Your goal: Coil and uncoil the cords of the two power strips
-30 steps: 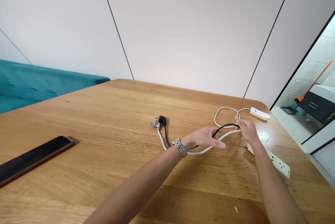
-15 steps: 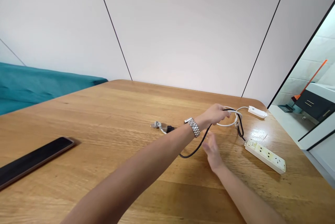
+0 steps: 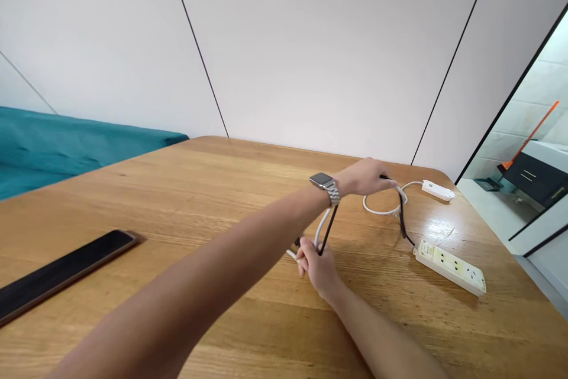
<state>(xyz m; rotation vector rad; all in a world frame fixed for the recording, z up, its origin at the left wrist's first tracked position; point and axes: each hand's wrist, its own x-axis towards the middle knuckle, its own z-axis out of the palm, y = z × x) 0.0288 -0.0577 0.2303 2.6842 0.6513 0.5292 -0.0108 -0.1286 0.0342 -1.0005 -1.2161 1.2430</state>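
My left hand (image 3: 370, 175), with a watch (image 3: 323, 180) on its wrist, reaches across to the right and is closed around a black cable (image 3: 402, 216) and a white cable (image 3: 377, 212). Lower and to its left, my right hand (image 3: 317, 263) is closed on another stretch of both cables. The black cable runs to a yellowed power strip (image 3: 450, 266) with several sockets. A smaller white power strip (image 3: 437, 190) lies behind it, on the white cable. The plug ends are mostly hidden behind my left forearm.
A black phone (image 3: 66, 272) lies on the wooden table (image 3: 199, 201) at the left. Beyond the table's left edge is a teal sofa (image 3: 80, 139). A pale wall (image 3: 310, 60) stands behind; a doorway at right shows an orange-handled broom (image 3: 532, 133).
My right hand has moved left and closed on both cables. My left hand has risen slightly, lifting its part of them. The power strips have stayed in place.
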